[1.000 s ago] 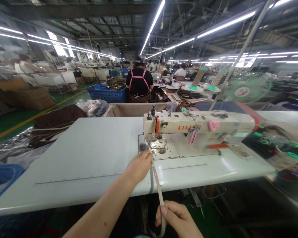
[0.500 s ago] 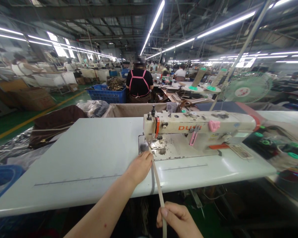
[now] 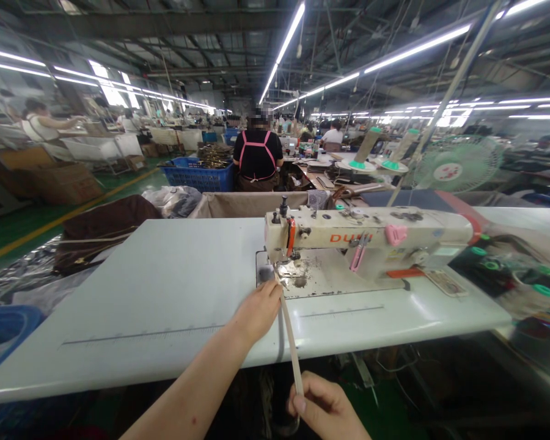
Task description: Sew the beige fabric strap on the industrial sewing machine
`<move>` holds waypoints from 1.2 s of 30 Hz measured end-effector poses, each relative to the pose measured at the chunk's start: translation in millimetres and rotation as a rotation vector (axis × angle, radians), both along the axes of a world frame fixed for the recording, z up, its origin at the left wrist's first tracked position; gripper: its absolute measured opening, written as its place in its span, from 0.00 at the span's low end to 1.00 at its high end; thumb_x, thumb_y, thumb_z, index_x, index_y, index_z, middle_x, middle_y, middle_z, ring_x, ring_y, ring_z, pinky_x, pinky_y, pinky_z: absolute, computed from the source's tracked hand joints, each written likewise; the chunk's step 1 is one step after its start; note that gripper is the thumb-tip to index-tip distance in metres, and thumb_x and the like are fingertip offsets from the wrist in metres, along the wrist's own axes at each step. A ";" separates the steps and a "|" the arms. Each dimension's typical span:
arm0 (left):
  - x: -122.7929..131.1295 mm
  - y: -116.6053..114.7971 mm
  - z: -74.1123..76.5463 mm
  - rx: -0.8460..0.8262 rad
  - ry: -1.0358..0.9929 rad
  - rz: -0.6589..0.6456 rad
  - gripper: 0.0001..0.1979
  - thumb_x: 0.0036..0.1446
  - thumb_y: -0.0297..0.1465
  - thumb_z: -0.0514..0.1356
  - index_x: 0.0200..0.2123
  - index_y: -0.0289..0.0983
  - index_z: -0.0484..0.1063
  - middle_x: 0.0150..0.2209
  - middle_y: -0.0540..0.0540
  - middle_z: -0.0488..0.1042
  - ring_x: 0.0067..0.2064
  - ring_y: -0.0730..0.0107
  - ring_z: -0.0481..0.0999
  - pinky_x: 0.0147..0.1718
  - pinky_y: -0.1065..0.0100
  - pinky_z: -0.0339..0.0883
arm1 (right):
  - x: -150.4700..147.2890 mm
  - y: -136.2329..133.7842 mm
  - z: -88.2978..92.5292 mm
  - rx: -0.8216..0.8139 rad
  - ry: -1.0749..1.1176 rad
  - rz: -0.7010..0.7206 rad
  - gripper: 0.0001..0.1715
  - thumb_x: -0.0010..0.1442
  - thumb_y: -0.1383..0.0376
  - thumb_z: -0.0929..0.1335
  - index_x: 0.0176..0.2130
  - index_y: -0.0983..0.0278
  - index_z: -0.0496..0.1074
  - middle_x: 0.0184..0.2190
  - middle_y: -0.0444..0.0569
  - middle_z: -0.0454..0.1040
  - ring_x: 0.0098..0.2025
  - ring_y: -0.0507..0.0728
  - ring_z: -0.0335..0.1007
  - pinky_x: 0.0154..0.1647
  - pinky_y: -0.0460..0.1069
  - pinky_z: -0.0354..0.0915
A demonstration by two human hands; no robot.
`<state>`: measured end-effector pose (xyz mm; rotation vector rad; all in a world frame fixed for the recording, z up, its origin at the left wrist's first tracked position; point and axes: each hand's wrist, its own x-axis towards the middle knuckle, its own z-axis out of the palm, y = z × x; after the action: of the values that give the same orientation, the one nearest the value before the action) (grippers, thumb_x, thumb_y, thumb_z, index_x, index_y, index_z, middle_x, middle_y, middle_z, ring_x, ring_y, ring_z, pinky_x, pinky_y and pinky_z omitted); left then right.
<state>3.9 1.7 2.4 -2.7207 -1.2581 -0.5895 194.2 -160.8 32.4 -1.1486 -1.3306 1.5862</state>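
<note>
Right hand (image 3: 327,404) dips slightly, pinching the strap (image 3: 291,342) at seven o'clock from the sewing machine (image 3: 371,227); left hand (image 3: 259,308) grips it higher; looks light, pliable, best pinched by its edges.

Behind the left fingers (image 3: 269,289), a bare forearm (image 3: 211,376) is being shown, marked by a small spot (image 3: 194,420); beside the right fingers (image 3: 318,384), a thumbnail (image 3: 299,403) is being exposed.
</note>
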 end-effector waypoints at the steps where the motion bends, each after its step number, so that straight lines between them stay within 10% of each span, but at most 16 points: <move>1: 0.1 -0.9 0.7 -0.006 -0.012 0.006 0.13 0.69 0.24 0.54 0.54 0.37 0.70 0.57 0.38 0.76 0.61 0.58 0.76 0.63 0.58 0.71 | -0.5 0.9 -0.3 0.028 -0.021 -0.013 0.29 0.58 0.41 0.76 0.28 0.63 0.80 0.29 0.46 0.72 0.33 0.56 0.67 0.39 0.51 0.64; 12: 1.9 -6.0 7.2 0.009 -0.036 0.033 0.11 0.67 0.23 0.56 0.50 0.38 0.72 0.55 0.39 0.76 0.56 0.58 0.78 0.59 0.59 0.74 | -7.6 5.2 -13.9 -0.113 0.094 -0.140 0.29 0.59 0.40 0.76 0.42 0.62 0.82 0.31 0.49 0.82 0.34 0.57 0.74 0.41 0.51 0.68; 36: 1.0 -6.1 11.9 -0.034 -0.007 0.036 0.09 0.69 0.25 0.56 0.49 0.38 0.72 0.55 0.39 0.76 0.55 0.59 0.79 0.57 0.59 0.75 | -7.5 -5.2 9.1 -0.157 0.072 -0.130 0.32 0.60 0.39 0.74 0.28 0.65 0.83 0.26 0.50 0.79 0.30 0.56 0.71 0.37 0.50 0.65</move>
<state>4.9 -4.4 14.3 -2.7189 -1.3278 -0.5793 186.7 -166.0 41.5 -1.2348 -1.0786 1.6424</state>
